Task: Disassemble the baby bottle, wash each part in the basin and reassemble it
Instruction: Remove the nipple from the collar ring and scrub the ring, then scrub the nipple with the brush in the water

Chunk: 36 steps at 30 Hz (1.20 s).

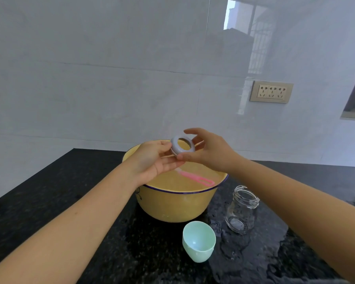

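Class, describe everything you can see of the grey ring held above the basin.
The grey screw ring looks like smooth, matte plastic, with a wide round hole showing the yellow basin behind. It is tilted, its opening facing the camera. The left hand and right hand pinch it from either side, above the water.

Yellow basin (pixel 178 203) fills the worktop (pixel 49 191) centre, mint cap (pixel 199 240) and glass bottle (pixel 242 210) crowd its near-right, while the left side lies open.
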Tool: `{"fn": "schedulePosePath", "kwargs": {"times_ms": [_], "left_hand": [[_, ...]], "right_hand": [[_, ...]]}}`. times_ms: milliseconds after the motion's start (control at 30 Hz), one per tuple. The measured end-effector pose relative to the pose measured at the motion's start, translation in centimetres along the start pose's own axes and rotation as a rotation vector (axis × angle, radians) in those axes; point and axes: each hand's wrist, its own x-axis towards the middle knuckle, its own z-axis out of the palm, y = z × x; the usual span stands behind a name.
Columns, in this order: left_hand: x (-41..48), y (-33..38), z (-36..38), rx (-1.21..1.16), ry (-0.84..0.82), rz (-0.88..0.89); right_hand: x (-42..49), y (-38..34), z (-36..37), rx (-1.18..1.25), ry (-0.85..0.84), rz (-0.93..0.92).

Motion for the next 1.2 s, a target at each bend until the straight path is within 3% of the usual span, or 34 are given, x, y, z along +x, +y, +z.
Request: {"fn": "schedulePosePath", "kwargs": {"times_ms": [133, 333, 433, 633, 867, 1200], "left_hand": [[-0.4, -0.2, 0.8, 0.046, 0.010, -0.010], [-1.0, -1.1, 1.6, 0.690, 0.205, 0.142], [-1.3, -1.6, 2.1, 0.832, 0.216, 0.245], [-2.6, -2.9, 3.7, 0.933, 0.103, 0.346], [-2.9, -4.2, 3.9, 1.147, 0.000, 0.360], [-3.0, -3.9, 3.7, 1.148, 0.004, 0.364]], "right_hand": [[-0.5, 0.1, -0.7, -0.114, 0.025, -0.064], [-1.4, 0.5, -2.4, -0.366, 0.034, -0.173], [-2.1, 0.9, -3.2, -0.260, 0.025, -0.125], [-4.8, 2.4, -5.1, 0.036, 0.031, 0.097], [-8.6, 6.2, -6.6, -0.032, 0.007, 0.202], [-10.9, 7.7, -6.3, -0.152, -0.136, 0.202]]}}
